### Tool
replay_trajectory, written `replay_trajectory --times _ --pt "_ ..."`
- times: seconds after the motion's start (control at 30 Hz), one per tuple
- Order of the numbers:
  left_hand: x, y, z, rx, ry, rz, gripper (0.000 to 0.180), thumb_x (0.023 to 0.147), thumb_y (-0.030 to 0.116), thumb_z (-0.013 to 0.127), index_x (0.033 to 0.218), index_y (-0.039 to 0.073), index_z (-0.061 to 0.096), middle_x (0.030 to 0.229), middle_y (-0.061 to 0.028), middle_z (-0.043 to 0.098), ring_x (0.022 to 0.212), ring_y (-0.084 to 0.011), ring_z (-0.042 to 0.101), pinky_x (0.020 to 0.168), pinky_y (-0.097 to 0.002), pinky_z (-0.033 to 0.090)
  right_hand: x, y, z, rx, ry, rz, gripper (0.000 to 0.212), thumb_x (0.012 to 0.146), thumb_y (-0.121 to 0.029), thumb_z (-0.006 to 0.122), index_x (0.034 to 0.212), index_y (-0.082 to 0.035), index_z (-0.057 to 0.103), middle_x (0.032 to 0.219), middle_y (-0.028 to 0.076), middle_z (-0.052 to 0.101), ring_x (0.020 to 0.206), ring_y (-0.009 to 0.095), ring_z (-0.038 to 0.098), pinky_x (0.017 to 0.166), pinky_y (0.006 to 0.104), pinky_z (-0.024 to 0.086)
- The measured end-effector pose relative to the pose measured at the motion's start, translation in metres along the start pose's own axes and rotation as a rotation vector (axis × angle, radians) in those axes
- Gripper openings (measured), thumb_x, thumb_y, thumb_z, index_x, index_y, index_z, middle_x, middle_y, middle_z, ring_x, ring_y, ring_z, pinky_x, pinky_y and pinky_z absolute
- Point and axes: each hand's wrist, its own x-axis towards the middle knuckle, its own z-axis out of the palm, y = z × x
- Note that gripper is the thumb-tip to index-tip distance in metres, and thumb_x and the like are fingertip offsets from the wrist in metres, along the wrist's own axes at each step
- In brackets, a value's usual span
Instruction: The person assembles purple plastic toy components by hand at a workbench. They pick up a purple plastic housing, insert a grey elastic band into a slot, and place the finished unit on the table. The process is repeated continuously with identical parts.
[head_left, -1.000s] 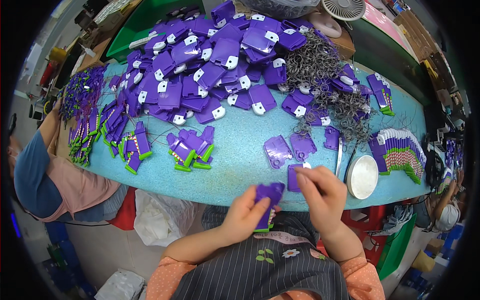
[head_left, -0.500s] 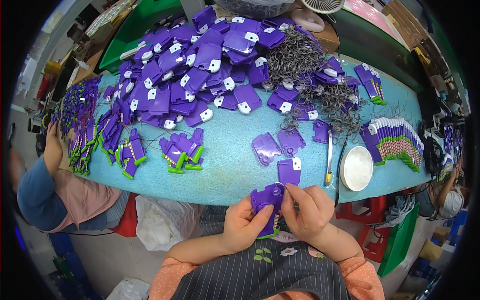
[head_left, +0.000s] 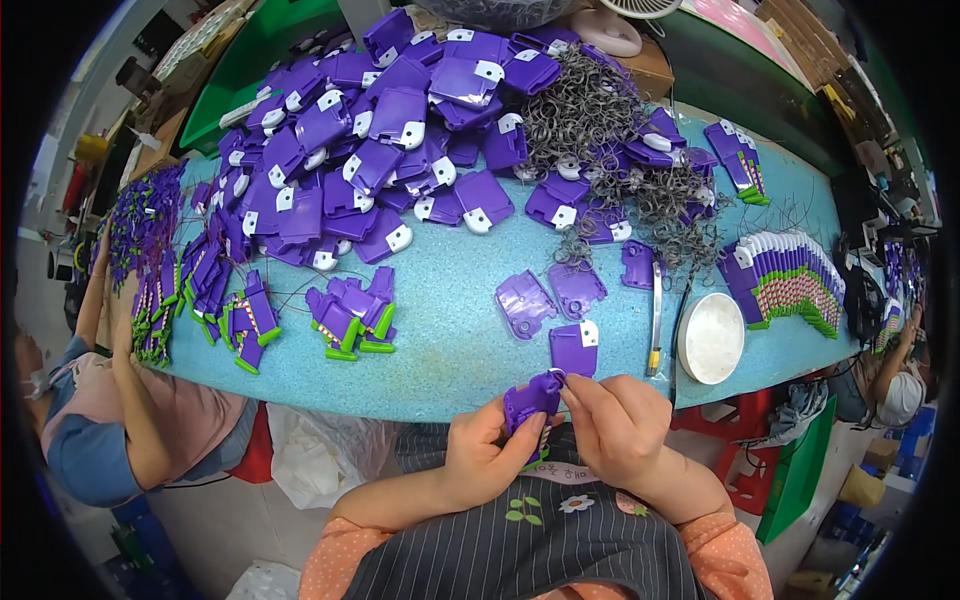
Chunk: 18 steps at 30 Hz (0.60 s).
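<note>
The head view is showing the left hand (head_left: 487,450) gripping a flat purple plastic casing (head_left: 528,398) with its thumb across the face, while the right hand (head_left: 622,425) is pinching a thin, pale curved strip (head_left: 557,374) at the casing's upper right corner. The casing is hovering at the counter's near edge, just above the dark pinstriped apron (head_left: 450,540).

The strip could be springing loose if the fingertips are squeezing unevenly, and the casing could be twisting under the left thumb if the right hand is pressing too hard. Because both are hanging at the edge, a slip could be sending either one into the lap or onto the grey floor (head_left: 225,525). The purple plate with a white corner (head_left: 573,352) is lying just beyond the fingers, so a careless push could be shoving it away.

The speckled blue-green counter (head_left: 440,340) is carrying a heap of purple plastic shells with white corners (head_left: 400,115), a tangle of curled grey wires (head_left: 580,110), a slim silver knife (head_left: 655,320) and a round white dish (head_left: 711,340). A co-worker in blue and pink (head_left: 130,420) is sitting at the left; a red plastic stool (head_left: 745,480) is standing under the right side.
</note>
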Motion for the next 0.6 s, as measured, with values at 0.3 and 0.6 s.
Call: replay_trajectory --times 0.3,0.6 --pt "-0.001 0.001 -0.001 -0.107 -0.044 -0.050 0.024 0.091 0.004 0.051 0.113 -0.004 0.055 0.085 -0.0055 0.066 0.069 -0.0021 0.055 0.057 -0.0184 0.045 -0.003 0.002 0.001 0.071 -0.029 0.060 0.013 0.071 -0.005 0.070 0.079 -0.001 0.061 0.059 0.005 0.051 0.045 0.019 0.050 0.041 0.0303 0.038" --pt "-0.003 0.001 0.006 0.280 -0.009 0.211 0.028 0.085 0.001 0.057 0.112 -0.006 0.055 0.076 -0.0099 0.066 0.059 -0.0095 0.059 0.051 -0.0237 0.046 -0.008 0.002 -0.007 0.195 0.019 0.109 0.013 0.074 -0.007 0.069 0.081 0.000 0.060 0.060 0.007 0.052 0.046 0.020 0.052 0.041 0.0300 0.039"
